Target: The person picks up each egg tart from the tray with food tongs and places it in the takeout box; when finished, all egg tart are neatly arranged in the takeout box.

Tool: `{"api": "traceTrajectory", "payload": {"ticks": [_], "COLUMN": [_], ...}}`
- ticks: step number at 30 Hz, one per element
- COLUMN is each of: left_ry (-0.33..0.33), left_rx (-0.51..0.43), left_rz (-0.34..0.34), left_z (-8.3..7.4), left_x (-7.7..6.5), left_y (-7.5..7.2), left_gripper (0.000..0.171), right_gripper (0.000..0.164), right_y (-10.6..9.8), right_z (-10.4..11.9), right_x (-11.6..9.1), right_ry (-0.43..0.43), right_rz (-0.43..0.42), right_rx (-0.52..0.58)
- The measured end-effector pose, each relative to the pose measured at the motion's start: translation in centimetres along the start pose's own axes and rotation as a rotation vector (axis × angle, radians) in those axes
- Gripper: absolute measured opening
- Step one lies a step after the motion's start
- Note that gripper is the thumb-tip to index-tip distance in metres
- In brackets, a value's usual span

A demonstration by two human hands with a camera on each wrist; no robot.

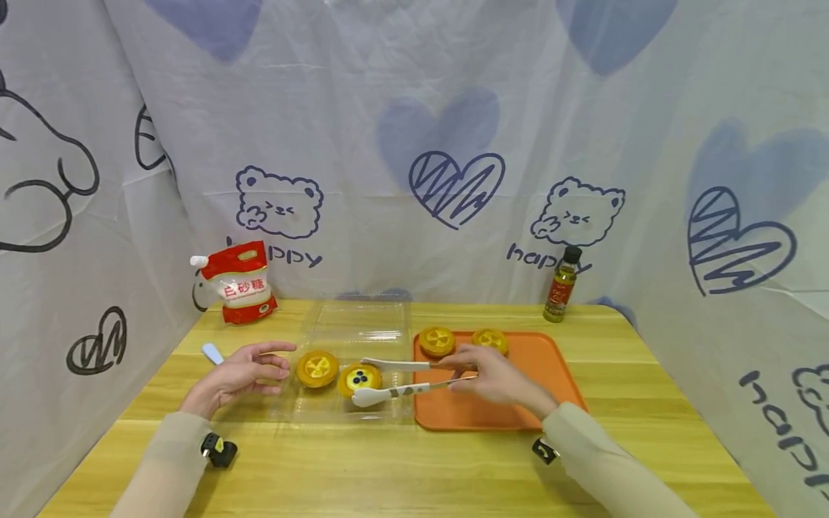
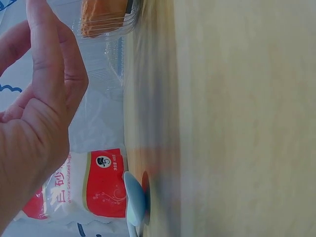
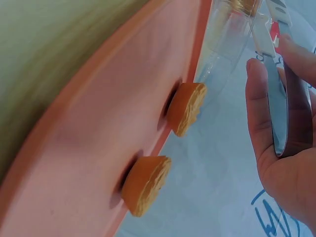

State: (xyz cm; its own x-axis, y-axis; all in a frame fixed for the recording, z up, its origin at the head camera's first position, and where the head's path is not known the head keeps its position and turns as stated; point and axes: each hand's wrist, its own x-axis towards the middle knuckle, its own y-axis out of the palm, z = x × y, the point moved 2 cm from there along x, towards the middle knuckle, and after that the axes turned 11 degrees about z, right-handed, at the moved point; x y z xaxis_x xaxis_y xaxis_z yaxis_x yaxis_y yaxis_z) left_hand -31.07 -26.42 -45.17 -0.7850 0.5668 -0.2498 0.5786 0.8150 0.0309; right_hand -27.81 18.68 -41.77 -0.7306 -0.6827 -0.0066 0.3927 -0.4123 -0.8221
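We take the box (image 1: 324, 415) as landmark; it sits open on the counter (image 1: 388, 475). Left of the box we log a pale blue utensil (image 1: 211, 352), partly hidden, its kind unclear to us. Left of the box and farther back stands the sugar bag (image 1: 242, 280). Left hand (image 1: 249, 370), near the box's left side: fingers loosely curved and apart; contact with the clear wall we cannot tell. In the box's left half we see a yellow tart (image 1: 317, 368); in its right half, just beside that, a berry tart (image 1: 352, 375). Tongs (image 1: 404, 391) reach over the box from its right, spread, one arm along each side of the berry tart; whether they touch it we cannot tell. Right of the box lies the orange tray (image 1: 466, 419), two more tarts (image 1: 437, 341) along its far edge. Right hand (image 1: 487, 378), above the tray: fingers and thumb clamped on the tongs. Bottle (image 1: 560, 288): upright, farthest right of the box, toward the back.
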Motion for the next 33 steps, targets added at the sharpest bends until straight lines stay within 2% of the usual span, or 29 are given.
{"api": "traceTrajectory", "payload": {"ticks": [10,22,33], "left_ry": [0.019,0.017,0.017], "left_rx": [0.001,-0.003,0.001], "left_rz": [0.019,0.018,0.014], "left_z": [-0.1,-0.3,-0.2], "left_x": [-0.3,-0.1,-0.2], "left_y": [-0.1,0.0,0.1], "left_gripper": [0.067,0.067,0.066], "right_gripper": [0.038,0.037,0.038], "right_y": [0.6,1.4,2.0], "right_z": [1.1,2.2,2.3], "right_x": [1.9,3.5,4.6], "right_ry": [-0.019,-0.049,-0.072], "right_rz": [0.045,0.081,0.115], "right_rx": [-0.068,-0.098,-0.133]}}
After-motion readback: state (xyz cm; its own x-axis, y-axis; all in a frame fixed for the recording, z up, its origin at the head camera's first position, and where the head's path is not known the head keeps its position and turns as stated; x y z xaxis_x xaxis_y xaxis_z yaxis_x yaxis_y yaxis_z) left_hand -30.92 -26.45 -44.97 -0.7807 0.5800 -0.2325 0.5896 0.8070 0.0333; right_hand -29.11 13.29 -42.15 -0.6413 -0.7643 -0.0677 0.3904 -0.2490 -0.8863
